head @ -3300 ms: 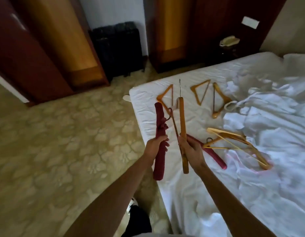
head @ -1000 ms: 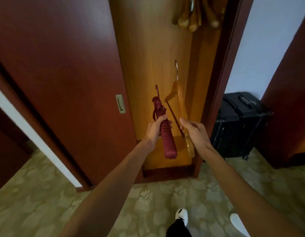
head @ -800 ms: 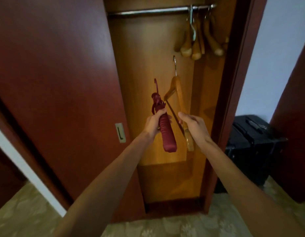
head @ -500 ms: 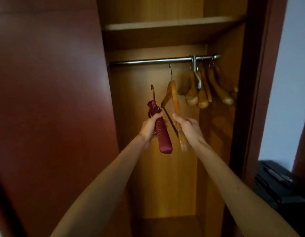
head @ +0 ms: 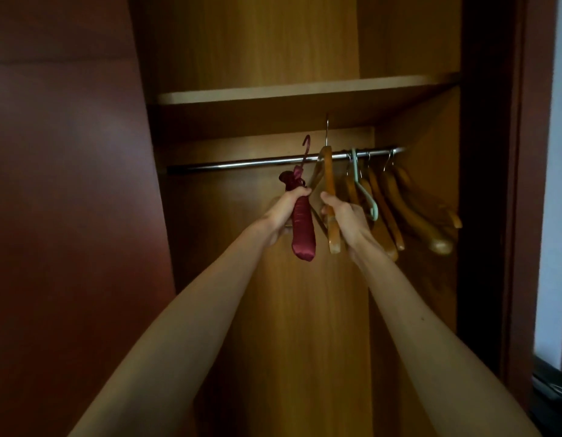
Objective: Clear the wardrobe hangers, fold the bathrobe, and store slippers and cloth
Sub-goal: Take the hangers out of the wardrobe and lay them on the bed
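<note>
Both arms reach up into an open wooden wardrobe. My left hand [head: 284, 212] grips a padded maroon satin hanger [head: 302, 228], whose hook crosses in front of the metal rail [head: 242, 164]. My right hand [head: 342, 216] grips a wooden hanger [head: 329, 190] held edge-on, its wire hook reaching above the rail. Neither hook visibly rests on the rail. To the right, several wooden hangers [head: 409, 209] and a pale green one [head: 363, 190] hang from the rail.
A wooden shelf [head: 305, 93] sits just above the rail. The dark red sliding door [head: 68, 216] covers the left side, and the wardrobe's dark frame [head: 494, 184] stands at the right. A black suitcase corner [head: 554, 389] shows at the lower right.
I turned from the bed to the wardrobe carrying both hangers. Over the last second both hands rose, bringing the hooks from below the rail up to rail height.
</note>
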The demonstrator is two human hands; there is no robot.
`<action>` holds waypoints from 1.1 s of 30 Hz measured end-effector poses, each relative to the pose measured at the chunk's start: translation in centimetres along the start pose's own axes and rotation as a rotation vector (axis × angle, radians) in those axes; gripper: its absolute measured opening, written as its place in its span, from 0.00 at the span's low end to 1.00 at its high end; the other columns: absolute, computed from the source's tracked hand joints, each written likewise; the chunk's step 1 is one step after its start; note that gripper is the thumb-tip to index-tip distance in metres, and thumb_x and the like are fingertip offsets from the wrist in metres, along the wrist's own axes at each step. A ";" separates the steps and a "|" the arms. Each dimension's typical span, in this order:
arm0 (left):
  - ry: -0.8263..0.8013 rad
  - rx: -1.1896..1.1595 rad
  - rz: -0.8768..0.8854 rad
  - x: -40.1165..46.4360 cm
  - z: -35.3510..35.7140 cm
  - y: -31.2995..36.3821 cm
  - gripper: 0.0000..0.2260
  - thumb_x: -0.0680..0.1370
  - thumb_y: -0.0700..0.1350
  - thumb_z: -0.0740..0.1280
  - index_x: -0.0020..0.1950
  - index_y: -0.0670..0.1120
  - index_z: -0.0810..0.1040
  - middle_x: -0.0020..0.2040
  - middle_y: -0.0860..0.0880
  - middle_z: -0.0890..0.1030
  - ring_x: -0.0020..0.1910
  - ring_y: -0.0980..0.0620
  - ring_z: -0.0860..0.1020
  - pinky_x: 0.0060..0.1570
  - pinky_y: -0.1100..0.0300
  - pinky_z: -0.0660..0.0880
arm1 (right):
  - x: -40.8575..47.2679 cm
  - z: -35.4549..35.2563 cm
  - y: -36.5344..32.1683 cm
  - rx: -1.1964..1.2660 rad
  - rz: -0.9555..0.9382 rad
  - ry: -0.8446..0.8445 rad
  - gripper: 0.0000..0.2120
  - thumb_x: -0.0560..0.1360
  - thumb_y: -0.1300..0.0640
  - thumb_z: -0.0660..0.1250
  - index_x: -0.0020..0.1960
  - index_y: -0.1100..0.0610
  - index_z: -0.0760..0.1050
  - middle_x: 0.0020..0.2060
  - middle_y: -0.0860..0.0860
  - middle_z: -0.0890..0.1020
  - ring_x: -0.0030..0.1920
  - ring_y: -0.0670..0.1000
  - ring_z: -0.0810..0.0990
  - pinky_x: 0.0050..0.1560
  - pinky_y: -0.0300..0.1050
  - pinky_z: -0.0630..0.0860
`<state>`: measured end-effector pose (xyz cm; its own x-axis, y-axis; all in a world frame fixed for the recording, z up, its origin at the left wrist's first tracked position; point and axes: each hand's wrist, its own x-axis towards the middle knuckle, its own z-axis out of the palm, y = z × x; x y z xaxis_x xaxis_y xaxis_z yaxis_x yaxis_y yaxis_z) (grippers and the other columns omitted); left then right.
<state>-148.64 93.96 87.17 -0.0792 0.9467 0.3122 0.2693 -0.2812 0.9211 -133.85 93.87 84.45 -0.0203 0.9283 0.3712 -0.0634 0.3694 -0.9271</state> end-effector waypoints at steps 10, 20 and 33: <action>-0.038 -0.020 -0.045 8.2 0.1 0.7 0.12 0.78 0.58 0.65 0.51 0.50 0.77 0.47 0.47 0.81 0.47 0.50 0.79 0.50 0.55 0.77 | 7.4 1.2 1.7 -0.068 0.062 0.011 0.31 0.71 0.32 0.66 0.64 0.53 0.78 0.52 0.51 0.84 0.52 0.52 0.82 0.58 0.52 0.78; -0.042 -0.019 -0.105 13.4 0.7 -1.5 0.13 0.77 0.59 0.66 0.53 0.50 0.77 0.50 0.47 0.80 0.48 0.50 0.78 0.44 0.57 0.75 | 9.7 2.3 4.8 0.028 0.093 0.092 0.23 0.76 0.39 0.66 0.63 0.54 0.78 0.48 0.52 0.85 0.48 0.51 0.83 0.41 0.42 0.76; -0.106 -0.099 -0.131 16.3 3.2 -2.4 0.12 0.81 0.59 0.61 0.49 0.51 0.75 0.48 0.47 0.79 0.47 0.50 0.78 0.41 0.56 0.73 | 9.5 0.7 9.4 0.029 0.105 0.105 0.17 0.76 0.41 0.65 0.57 0.49 0.83 0.51 0.51 0.85 0.55 0.53 0.81 0.65 0.56 0.74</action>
<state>-147.55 110.53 89.28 -0.0041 0.9860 0.1667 0.1676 -0.1637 0.9722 -135.31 106.13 79.31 0.0760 0.9617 0.2633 -0.0952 0.2698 -0.9582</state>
